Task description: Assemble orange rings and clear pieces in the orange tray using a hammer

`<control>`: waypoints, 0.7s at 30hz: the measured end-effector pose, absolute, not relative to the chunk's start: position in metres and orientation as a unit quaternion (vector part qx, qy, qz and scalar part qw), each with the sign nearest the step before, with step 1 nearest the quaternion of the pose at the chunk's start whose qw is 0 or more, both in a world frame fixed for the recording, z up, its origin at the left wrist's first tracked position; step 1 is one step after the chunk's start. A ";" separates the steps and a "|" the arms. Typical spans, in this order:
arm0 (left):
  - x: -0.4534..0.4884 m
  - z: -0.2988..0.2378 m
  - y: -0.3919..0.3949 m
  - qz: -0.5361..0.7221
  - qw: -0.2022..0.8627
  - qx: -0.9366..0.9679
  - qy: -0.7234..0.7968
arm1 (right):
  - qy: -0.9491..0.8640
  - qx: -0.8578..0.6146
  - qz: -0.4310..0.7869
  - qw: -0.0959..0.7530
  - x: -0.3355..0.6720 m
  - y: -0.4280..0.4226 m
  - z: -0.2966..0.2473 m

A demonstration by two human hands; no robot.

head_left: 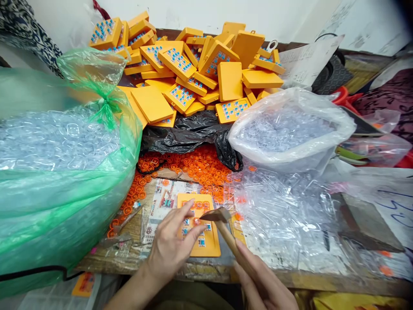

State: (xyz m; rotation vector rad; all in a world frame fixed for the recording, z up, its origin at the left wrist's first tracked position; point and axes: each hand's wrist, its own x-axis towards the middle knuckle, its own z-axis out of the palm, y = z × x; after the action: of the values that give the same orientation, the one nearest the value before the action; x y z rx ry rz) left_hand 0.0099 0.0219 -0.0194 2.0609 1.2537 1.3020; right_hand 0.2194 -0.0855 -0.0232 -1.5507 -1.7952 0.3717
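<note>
Hammer point(229, 238) and bare fingers meet over the near middle of the bench. The right hand point(260, 277), at the near right, is wrapped round the wooden handle, with the metal head slanting away to the left. The left hand point(171, 237) is partly open, its thumb and forefinger spread apart over a yellow panel point(212, 247). Between them sits a small orange cap point(196, 221), close to the thumb; from where I stand I can't tell whether skin touches it, or whether the hammer's pointed end does. The two hands are well apart from each other.

The panel lies flat on a printed sheet point(153, 211), orange pieces along its far end and blue ones nearer. Loose orange rings point(193, 165) spread beyond it, a green bag point(106, 189) bulges at the left, and yellow cases point(230, 82) lie heaped at the far side.
</note>
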 end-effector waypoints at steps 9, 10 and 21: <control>-0.026 -0.017 0.101 0.281 0.136 0.800 0.512 | -0.481 -0.682 0.291 0.469 0.221 -0.090 -0.053; -0.026 -0.017 0.097 0.277 0.146 0.807 0.501 | -0.475 -0.682 0.293 0.473 0.220 -0.090 -0.053; -0.034 -0.030 0.049 0.350 0.128 0.797 0.475 | -0.571 -0.655 0.201 0.452 0.216 -0.091 -0.035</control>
State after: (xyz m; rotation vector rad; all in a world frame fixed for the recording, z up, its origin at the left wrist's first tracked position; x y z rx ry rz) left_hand -0.0340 0.0491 -0.0300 2.3187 1.3818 1.0188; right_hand 0.2160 -0.0915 -0.0354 -1.6183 -1.4099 0.4977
